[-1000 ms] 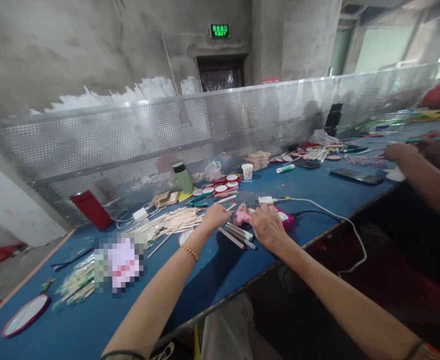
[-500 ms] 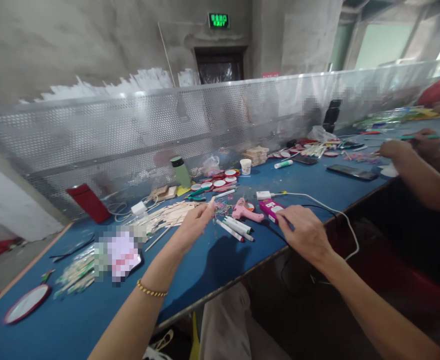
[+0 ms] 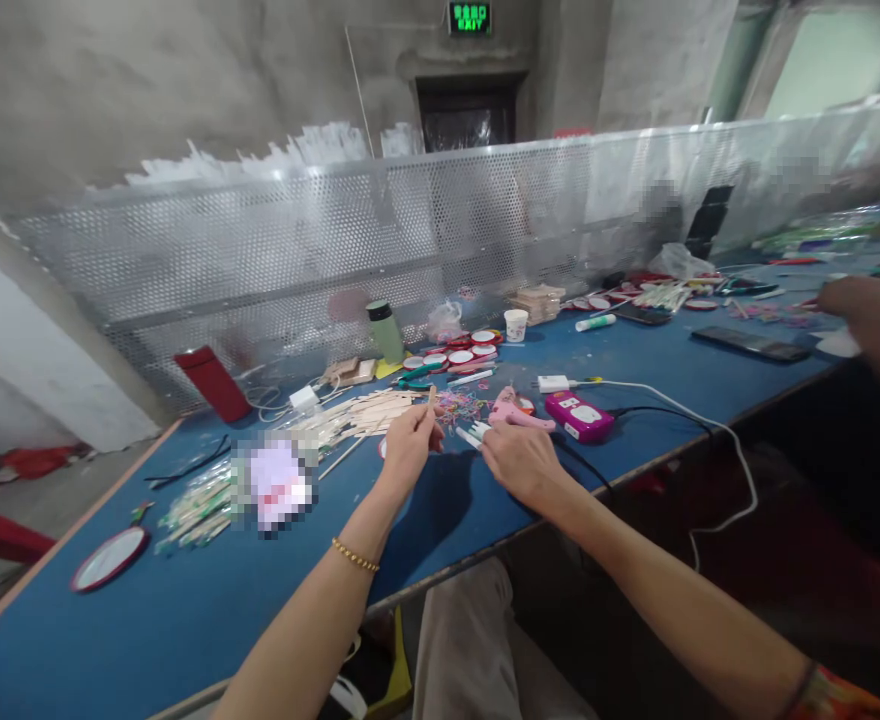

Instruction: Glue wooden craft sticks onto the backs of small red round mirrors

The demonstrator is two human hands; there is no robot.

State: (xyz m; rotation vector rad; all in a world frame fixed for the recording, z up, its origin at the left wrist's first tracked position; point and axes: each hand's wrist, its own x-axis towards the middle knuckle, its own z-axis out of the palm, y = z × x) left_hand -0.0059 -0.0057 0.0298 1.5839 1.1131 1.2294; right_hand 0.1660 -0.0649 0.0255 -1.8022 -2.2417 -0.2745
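Note:
My left hand (image 3: 408,447) is closed on a thin wooden craft stick (image 3: 432,397), which points up from the fingertips above the blue table. Behind that hand, the edge of a red-rimmed white disc (image 3: 383,447) shows. My right hand (image 3: 521,462) lies over several white marker pens (image 3: 470,437), fingers curled down onto them and covering most of their length. Just beyond it rests a pink glue gun (image 3: 513,408). Colourful small bands (image 3: 461,404) are scattered between the hands, and a pile of wooden craft sticks (image 3: 380,412) spreads left of them.
A magenta power strip (image 3: 579,416) with cords sits to the right, beside a white charger (image 3: 553,383). Further back are a green bottle (image 3: 386,335), red-rimmed discs (image 3: 461,356) and a paper cup (image 3: 516,325). A perforated metal screen (image 3: 297,270) runs behind. Another person's hand (image 3: 860,300) is at right.
My right hand has moved left from the magenta power strip onto the marker pens. My left hand keeps the craft stick, now more upright. The view has shifted, and the co-worker's arm is further right.

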